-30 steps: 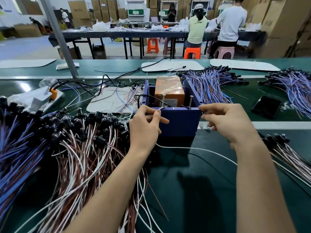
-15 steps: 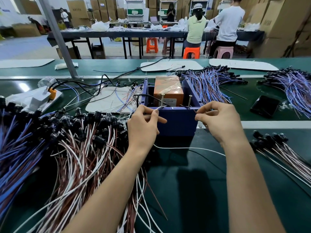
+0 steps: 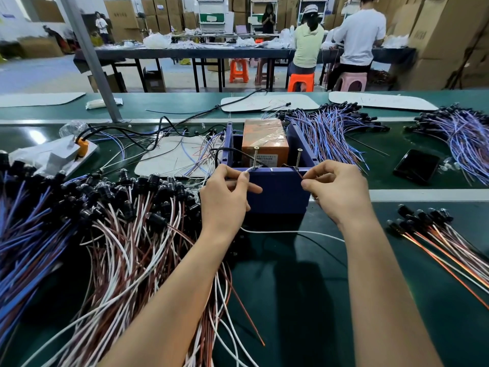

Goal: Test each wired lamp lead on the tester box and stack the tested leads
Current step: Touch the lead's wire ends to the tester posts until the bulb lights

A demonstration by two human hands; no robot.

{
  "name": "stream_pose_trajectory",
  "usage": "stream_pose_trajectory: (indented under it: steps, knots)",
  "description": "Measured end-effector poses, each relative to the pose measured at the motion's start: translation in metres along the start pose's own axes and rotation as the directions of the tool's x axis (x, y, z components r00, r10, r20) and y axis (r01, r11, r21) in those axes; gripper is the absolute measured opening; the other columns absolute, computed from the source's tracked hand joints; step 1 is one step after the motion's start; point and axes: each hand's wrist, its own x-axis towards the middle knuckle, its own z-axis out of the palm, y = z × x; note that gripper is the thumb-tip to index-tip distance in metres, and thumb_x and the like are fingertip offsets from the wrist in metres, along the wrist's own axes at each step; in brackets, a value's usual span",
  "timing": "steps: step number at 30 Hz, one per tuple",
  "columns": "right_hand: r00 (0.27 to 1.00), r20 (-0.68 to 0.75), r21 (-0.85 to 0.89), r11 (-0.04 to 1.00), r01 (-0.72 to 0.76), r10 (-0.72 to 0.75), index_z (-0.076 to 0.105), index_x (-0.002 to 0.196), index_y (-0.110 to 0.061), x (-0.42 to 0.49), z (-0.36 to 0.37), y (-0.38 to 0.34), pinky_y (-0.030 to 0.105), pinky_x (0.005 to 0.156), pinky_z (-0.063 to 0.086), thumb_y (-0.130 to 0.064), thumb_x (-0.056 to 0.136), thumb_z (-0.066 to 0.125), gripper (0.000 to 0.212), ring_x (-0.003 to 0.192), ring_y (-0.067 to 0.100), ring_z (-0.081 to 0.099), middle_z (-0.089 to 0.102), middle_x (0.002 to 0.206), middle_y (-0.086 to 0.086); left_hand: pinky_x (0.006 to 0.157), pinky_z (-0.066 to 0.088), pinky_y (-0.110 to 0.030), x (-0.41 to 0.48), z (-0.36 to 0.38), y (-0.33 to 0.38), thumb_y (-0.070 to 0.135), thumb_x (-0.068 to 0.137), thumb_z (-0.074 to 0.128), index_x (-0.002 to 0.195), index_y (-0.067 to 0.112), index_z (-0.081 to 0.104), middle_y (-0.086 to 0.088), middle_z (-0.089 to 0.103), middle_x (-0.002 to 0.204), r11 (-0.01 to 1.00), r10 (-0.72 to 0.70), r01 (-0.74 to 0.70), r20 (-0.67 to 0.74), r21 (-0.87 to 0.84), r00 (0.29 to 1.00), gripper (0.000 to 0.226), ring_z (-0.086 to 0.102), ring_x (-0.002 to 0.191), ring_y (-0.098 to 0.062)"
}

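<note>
Left hand (image 3: 227, 193), grip narrow, pinches the white end of the lead (image 3: 291, 231) onto one screw (image 3: 256, 158) of the tester box (image 3: 277, 194); right hand (image 3: 340, 193) likewise pinches the brown end at the other, probably to close the circuit.

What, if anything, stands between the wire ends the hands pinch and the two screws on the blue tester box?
Nothing visible. The white wire end in the left hand lies at the left screw; the brown wire end in the right hand lies by the right screw.
</note>
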Motion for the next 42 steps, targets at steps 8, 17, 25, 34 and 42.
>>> stream_pose_trajectory:
  steps: [8,17,25,34,42]
  knots:
    - [0.999,-0.027,-0.004,1.000,0.022,-0.022,0.066,0.069,-0.021,0.001,0.000,0.001,0.026,0.065,0.046,-0.005,0.076,0.072,0.019,0.056,0.011,0.055,0.065,0.064,0.000,0.049,0.043,-0.022,0.000,-0.001,-0.001,0.020,0.097,0.054,0.076,0.018,0.047,0.008,0.072,0.067,1.000,0.007,-0.007,-0.003,0.006,1.000,0.022,0.047,0.038,-0.012]
    - [1.000,-0.009,-0.024,0.999,0.026,-0.026,0.066,0.071,-0.020,0.000,-0.002,-0.001,0.024,0.067,0.043,-0.005,0.077,0.071,0.017,0.057,0.010,0.054,0.065,0.065,0.000,0.049,0.042,-0.020,0.000,-0.001,0.000,0.019,0.096,0.054,0.077,0.017,0.048,0.007,0.072,0.066,1.000,-0.002,0.002,-0.013,-0.001,1.000,0.021,0.047,0.038,-0.012]
    - [0.937,0.350,0.115,0.992,-0.050,0.006,0.067,0.078,-0.012,-0.013,-0.023,-0.017,0.012,0.043,0.042,-0.004,0.085,0.066,0.011,0.047,0.007,0.053,0.071,0.063,0.005,0.039,0.023,-0.019,-0.003,-0.005,0.013,0.013,0.078,0.047,0.064,0.009,0.053,-0.001,0.045,0.040,0.920,0.044,0.071,0.283,-0.384,0.958,0.016,0.034,0.037,-0.010]
    - [0.989,-0.029,0.211,0.968,-0.136,0.146,0.067,0.084,-0.014,-0.015,-0.127,0.025,0.008,0.033,0.033,-0.009,0.092,0.056,0.015,0.034,0.000,0.049,0.065,0.050,-0.002,0.055,0.044,-0.024,-0.001,-0.022,0.015,0.037,0.069,0.054,0.073,0.011,0.076,-0.003,0.060,0.064,0.651,0.188,0.608,0.872,-0.455,0.451,0.034,0.046,0.058,-0.015]
    - [0.942,0.099,-0.366,0.892,-0.266,0.321,0.067,0.085,-0.008,-0.027,-0.167,0.051,0.016,0.031,0.032,-0.023,0.080,0.074,0.017,0.030,0.012,0.045,0.062,0.047,0.010,0.092,0.049,-0.041,-0.009,-0.023,0.018,0.031,0.077,0.051,0.080,0.005,0.078,-0.009,0.072,0.096,0.645,0.349,0.668,0.920,-0.373,0.176,0.037,0.061,0.089,-0.021]
